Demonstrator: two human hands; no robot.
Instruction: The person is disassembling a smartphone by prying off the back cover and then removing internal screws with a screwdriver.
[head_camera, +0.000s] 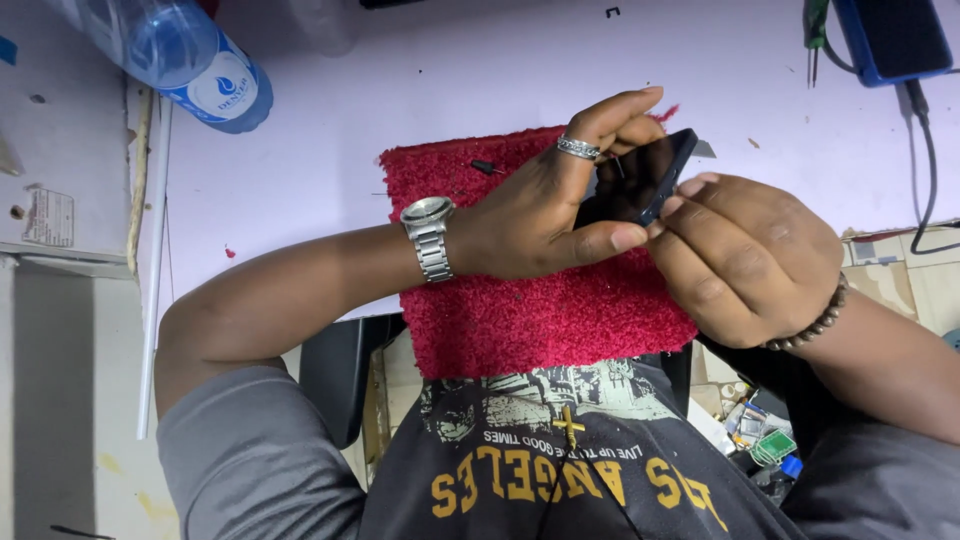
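Observation:
A black smartphone is held tilted above a red fuzzy mat on the pale work table. My left hand, with a silver ring and a metal wristwatch, grips the phone from the left, thumb along its lower edge. My right hand, with a beaded bracelet at the wrist, meets the phone's right edge with its fingertips pressed against it. Most of the phone is hidden behind my fingers.
A blue plastic water bottle lies at the far left of the table. A blue device with a black cable sits at the far right. A small black part rests on the mat. Small parts clutter the floor at lower right.

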